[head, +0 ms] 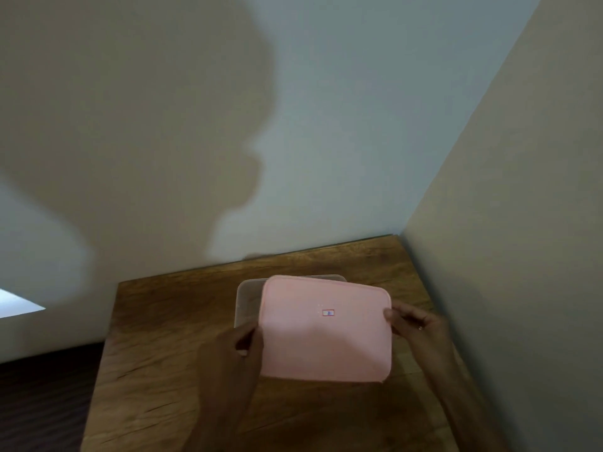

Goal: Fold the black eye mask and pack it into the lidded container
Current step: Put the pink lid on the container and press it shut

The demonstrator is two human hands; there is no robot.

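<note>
A pink rectangular lid (326, 331) with a small red label hangs above the clear plastic container (248, 295), shifted to the container's right and covering most of it. My left hand (248, 344) grips the lid's left edge. At the lid's right edge my right hand (414, 324) pinches it, a ring showing on one finger. The container stands on the wooden table (156, 353). The black eye mask is not visible; the lid hides the container's inside.
The table sits in a corner, with a pale wall (163, 125) behind it and another wall (522, 223) close along its right side. Dark floor (42, 402) lies past the table's left edge.
</note>
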